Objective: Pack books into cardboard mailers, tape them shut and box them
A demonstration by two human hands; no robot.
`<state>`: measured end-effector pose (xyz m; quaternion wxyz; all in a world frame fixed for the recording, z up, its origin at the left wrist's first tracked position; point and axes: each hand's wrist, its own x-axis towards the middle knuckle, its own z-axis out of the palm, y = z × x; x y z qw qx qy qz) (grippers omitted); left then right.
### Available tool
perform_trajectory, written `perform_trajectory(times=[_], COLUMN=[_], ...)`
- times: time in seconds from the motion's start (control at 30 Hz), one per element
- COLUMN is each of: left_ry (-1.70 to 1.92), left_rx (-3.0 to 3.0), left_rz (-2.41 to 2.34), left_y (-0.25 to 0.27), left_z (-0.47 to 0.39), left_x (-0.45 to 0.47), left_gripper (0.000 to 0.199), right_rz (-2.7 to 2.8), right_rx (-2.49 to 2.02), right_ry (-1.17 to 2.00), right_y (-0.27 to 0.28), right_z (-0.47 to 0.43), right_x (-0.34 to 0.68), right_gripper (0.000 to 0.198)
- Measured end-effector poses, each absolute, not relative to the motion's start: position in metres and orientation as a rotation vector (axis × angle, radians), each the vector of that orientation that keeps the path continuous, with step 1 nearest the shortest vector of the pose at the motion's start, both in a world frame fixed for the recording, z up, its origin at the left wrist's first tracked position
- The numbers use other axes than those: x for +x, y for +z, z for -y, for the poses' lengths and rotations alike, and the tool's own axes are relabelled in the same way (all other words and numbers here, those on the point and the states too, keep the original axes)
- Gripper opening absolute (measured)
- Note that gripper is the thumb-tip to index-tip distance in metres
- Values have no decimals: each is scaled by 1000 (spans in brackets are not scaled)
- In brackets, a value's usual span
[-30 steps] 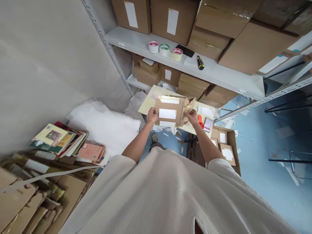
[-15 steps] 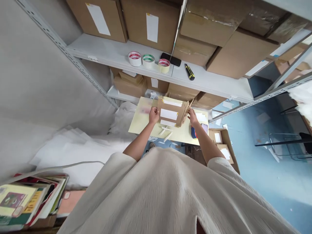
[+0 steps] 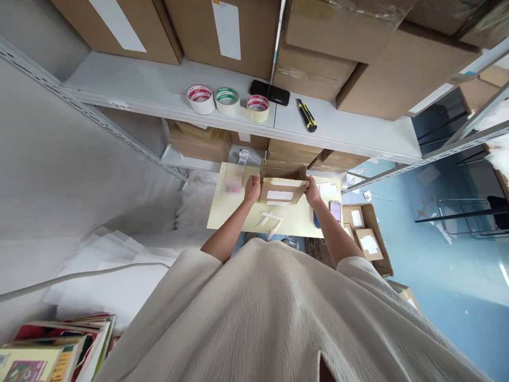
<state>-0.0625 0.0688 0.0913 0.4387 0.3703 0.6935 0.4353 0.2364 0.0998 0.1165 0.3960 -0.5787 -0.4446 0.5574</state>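
Observation:
Between my hands is a brown cardboard box [image 3: 284, 197] with several white paper labels on its near side. Its top gapes apart, showing the inner walls. My left hand [image 3: 253, 189] grips its left edge with curled fingers. At the right upper corner, my right hand [image 3: 312, 192] holds the other side. Beneath lies a pale yellow tabletop [image 3: 226, 215]. White strips [image 3: 271, 222] rest on it just below the box. Beside my right wrist are a phone [image 3: 335, 210] and a dark blue item [image 3: 316, 219], partly hidden by my forearm.
A grey shelf [image 3: 353, 130] spans above the table, bearing tape rolls [image 3: 227, 100], a black phone-like object [image 3: 269, 93], a utility knife [image 3: 306, 115] and large cartons [image 3: 318, 63]. An open carton [image 3: 382, 265] of small boxes stands right of the table. Books [image 3: 59, 350] lie lower left.
The cardboard box has tipped and its top has spread apart, so its inside shows. Both hands still hold its sides. The whole view has shifted slightly.

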Motion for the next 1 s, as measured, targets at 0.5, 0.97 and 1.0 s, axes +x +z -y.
perform_trajectory(times=[0.5, 0.97, 1.0], left_ry=[954, 1024, 1036], left_rx=[1462, 1464, 1471], left_rz=[-1549, -1688, -1688], left_y=[97, 108, 109], left_z=[-60, -71, -73], left_x=[-58, -55, -54], left_gripper=[78, 28, 26], right_rz=[1524, 1474, 1459], right_rx=[-1379, -1544, -1565], right_ry=[1288, 1090, 1067], right_y=[121, 132, 131], right_z=[-93, -97, -99], right_x=[252, 245, 245], right_gripper=[125, 71, 71])
